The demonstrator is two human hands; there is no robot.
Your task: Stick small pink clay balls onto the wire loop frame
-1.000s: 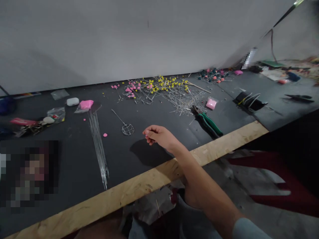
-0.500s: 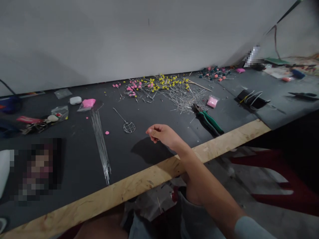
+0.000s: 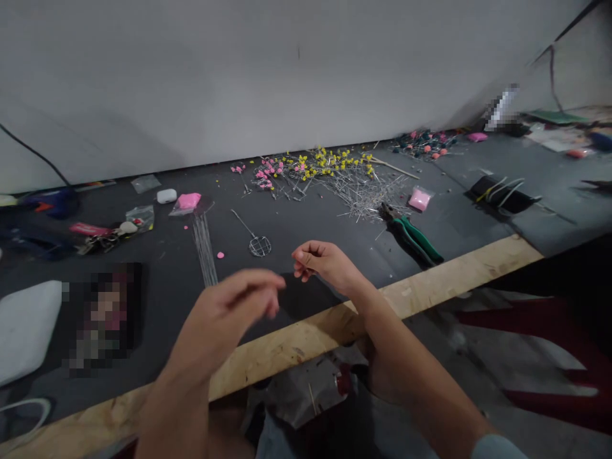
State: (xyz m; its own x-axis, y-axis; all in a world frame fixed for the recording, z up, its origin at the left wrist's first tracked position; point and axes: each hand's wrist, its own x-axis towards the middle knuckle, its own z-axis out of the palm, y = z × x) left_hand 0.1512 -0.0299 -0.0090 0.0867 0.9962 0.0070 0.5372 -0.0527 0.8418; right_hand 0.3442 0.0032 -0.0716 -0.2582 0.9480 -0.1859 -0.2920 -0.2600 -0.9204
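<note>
My right hand hovers above the near part of the dark tabletop. Its thumb and index finger are pinched together, and whatever is between them is too small or hidden to make out. Left of it, my left hand is a little blurred, its fingers stretched toward the right hand and apart, with nothing visible in them. Beyond both hands lies a small wire piece with a round grid head and a thin stem. A bundle of straight thin wires is partly covered by my left hand. A small pink lump sits between them.
Green-handled pliers lie to the right, near a pile of wire pieces. Behind are wires with yellow tips and pink tips. Pink packets, keys and a white case are around. A wooden strip edges the table.
My left hand has come into view from the lower left, over the near end of the wire bundle. The right hand stays pinched in about the same place; the view has shifted slightly left.
</note>
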